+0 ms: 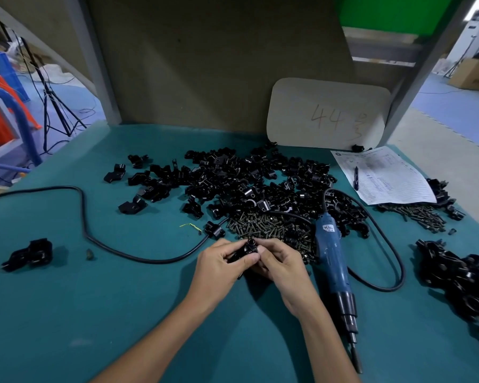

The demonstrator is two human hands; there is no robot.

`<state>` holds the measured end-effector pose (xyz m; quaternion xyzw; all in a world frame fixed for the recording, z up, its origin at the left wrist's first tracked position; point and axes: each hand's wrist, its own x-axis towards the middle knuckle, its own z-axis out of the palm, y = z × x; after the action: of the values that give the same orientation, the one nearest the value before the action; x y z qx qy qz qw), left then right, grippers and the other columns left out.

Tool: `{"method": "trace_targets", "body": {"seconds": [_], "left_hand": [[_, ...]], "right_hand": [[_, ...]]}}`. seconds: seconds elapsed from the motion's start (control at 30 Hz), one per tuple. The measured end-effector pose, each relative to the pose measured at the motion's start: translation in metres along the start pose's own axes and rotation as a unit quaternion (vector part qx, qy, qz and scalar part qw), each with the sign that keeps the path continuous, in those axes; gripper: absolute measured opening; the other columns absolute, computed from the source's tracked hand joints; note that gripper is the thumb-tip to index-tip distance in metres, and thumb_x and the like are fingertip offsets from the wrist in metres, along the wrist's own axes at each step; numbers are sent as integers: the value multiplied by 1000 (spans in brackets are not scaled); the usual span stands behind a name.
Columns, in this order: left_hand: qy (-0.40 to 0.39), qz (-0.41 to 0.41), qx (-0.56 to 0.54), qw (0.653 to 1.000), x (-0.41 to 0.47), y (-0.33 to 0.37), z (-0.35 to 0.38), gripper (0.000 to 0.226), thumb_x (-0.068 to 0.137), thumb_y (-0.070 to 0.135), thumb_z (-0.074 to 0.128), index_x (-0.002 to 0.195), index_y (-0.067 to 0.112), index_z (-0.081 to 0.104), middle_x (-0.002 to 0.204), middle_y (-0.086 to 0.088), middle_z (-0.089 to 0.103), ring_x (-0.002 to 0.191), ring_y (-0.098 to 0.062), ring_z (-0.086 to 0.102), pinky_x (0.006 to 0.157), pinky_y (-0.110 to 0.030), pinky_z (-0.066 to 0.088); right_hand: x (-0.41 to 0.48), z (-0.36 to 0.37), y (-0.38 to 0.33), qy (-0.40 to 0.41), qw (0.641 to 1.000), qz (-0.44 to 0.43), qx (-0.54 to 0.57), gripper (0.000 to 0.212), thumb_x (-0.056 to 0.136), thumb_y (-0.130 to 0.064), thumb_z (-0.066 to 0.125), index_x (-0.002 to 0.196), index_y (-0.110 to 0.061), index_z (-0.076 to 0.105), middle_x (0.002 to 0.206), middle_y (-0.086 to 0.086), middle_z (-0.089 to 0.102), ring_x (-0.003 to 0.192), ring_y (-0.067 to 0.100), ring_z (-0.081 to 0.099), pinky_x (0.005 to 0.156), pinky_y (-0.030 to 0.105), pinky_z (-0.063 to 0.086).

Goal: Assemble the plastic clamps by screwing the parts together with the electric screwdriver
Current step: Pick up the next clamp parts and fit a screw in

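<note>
Both hands work just left of the electric screwdriver (pixel 333 261), which lies unheld on the desk (pixel 122 299), bit end toward the person. Left hand (pixel 221 261): fingers (pixel 248 260) curl round a black plastic clamp (pixel 246 248). Right hand (pixel 282 265) pinches the same clamp from the other side. A small round opening shows on top of it. Can't tell if a screw's in yet, as the hands hide the rest.

Step in hand, prob.: mating the 2 halves & starting a screw by hand. To do it well:
- line holes up flush
- seat the screw straight
- hold firm w/ left so the halves don't slip
- then free the right for the screwdriver, bit square on the head

A tilted screw may cross-thread.

The screw pile (pixel 271 225) lies against the screwdriver's left side. The loose clamp-parts heap (pixel 246 178) is beyond its cord end. A black cord (pixel 94 239) loops off to the left. Another heap of black parts (pixel 459 275) sits to the right. Paper form (pixel 393 183) + pen (pixel 356 178) are beyond-right.

The desk top is teal. A pale board marked "44" (pixel 327 114) leans at the back. The room looks like a workshop w/ blue floor, a tripod (pixel 53 100) far left and a cardboard box (pixel 473 73) far right.
</note>
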<state>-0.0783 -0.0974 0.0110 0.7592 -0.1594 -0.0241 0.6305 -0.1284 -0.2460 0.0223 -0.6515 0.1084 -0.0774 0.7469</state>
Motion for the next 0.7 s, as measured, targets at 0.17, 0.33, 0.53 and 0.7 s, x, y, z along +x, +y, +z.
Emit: {"method": "trace_targets", "body": {"seconds": [0.17, 0.33, 0.53, 0.7], "left_hand": [[21, -3, 3, 1000, 0, 1, -1, 37, 80, 37, 83, 114, 25, 77, 87, 6, 68, 76, -10, 64, 70, -33, 54], [68, -35, -29, 997, 1, 3, -1, 39, 79, 32, 85, 115, 22, 75, 87, 11, 68, 77, -11, 64, 78, -39, 55], [80, -34, -29, 996, 0, 2, -1, 46, 78, 35, 85, 120, 19, 73, 87, 12, 66, 73, -1, 61, 72, -25, 53], [71, -28, -22, 997, 0, 0, -2, 45, 79, 40, 84, 119, 22, 74, 91, 17, 67, 78, -2, 62, 74, -23, 51]], "right_hand": [[3, 2, -3, 12, 999, -8, -45, 19, 101, -10, 63, 106, -23, 76, 93, 0, 76, 83, 10, 70, 71, 25, 57], [38, -5, -20, 60, 900, -141, -407, 16, 99, -24, 64, 111, -30, 72, 100, -16, 68, 94, 1, 63, 79, 15, 48], [75, 2, -22, -81, 745, -150, -645, 25, 105, -25, 54, 122, -11, 65, 118, 10, 53, 114, 29, 49, 94, 40, 45], [58, -13, -39, 20, 852, -174, -493, 13, 106, -33, 52, 106, -23, 59, 90, -5, 64, 83, 17, 62, 69, 36, 47]]}}
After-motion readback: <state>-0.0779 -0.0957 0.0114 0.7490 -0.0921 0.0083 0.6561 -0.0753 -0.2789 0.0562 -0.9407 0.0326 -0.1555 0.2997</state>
